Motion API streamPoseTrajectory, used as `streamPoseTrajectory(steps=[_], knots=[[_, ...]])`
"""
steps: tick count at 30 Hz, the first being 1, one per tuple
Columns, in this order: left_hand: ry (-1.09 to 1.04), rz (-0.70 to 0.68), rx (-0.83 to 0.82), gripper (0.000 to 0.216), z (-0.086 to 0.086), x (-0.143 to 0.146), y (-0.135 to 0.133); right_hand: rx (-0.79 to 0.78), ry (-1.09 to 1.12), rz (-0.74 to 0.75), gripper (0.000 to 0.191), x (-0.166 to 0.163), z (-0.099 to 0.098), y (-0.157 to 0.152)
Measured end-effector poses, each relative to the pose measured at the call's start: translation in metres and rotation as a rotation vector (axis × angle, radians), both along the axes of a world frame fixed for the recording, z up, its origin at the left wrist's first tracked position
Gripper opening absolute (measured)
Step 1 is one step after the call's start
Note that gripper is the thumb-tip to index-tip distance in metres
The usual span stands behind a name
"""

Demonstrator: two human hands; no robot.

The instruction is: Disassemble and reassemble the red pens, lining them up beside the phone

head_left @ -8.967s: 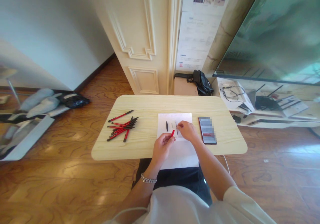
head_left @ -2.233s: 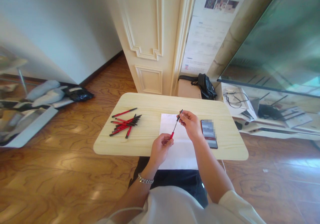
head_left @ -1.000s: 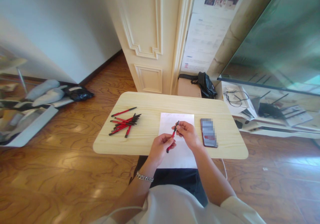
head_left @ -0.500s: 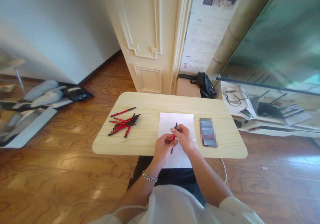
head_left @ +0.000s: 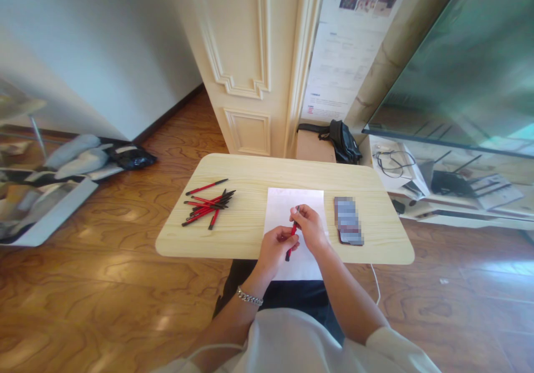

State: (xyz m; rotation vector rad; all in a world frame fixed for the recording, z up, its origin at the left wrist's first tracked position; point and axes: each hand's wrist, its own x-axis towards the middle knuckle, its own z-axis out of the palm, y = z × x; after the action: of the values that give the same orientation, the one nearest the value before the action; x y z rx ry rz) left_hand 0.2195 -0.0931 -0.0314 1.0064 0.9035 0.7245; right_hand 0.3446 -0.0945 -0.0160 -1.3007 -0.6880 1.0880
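Over a white sheet of paper (head_left: 276, 206), I hold a red and black pen (head_left: 288, 253) between both hands. My left hand (head_left: 277, 248) is closed round its red barrel, and the pen's lower end sticks out below the fingers. At the pen's upper end, my right hand (head_left: 312, 229) pinches the tip part. Those fingers partly hide the tip, so I cannot tell whether a cap is on it. Left of the paper lies a loose pile of similar red and black pens (head_left: 211, 206), with one pen (head_left: 206, 187) a little apart behind them.
The small light wood table (head_left: 250, 173) has rounded corners. A phone (head_left: 349, 222) with a blurred-out screen lies right of the paper. Beyond the table are a cream door panel (head_left: 247, 131), a black bag (head_left: 344, 142) on a box, and a white TV stand (head_left: 450, 209).
My right fingers have moved up along the pen to its upper end, covering the black tip that stuck out before. The pen has shifted slightly downward in my left hand.
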Motion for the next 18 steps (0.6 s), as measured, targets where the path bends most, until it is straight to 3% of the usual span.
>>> streamPoseTrajectory(steps=[4,9,15,18], knots=[[-0.031,-0.010,-0.023,0.034,0.0028,-0.0009,0.0012,0.023,0.116,0.077,0.035,0.0025,0.0063,-0.0024],[-0.030,0.006,-0.009,0.032,-0.0014,0.0009,-0.0019,0.000,0.005,0.006,0.028,0.0030,0.0007,-0.0020],[-0.040,-0.006,-0.042,0.033,0.0015,0.0001,-0.0012,0.014,0.095,0.081,0.039,0.0015,0.0036,-0.0015],[-0.044,0.001,-0.056,0.032,0.0022,0.0000,-0.0009,0.003,0.025,0.039,0.033,0.0035,0.0034,0.0002]])
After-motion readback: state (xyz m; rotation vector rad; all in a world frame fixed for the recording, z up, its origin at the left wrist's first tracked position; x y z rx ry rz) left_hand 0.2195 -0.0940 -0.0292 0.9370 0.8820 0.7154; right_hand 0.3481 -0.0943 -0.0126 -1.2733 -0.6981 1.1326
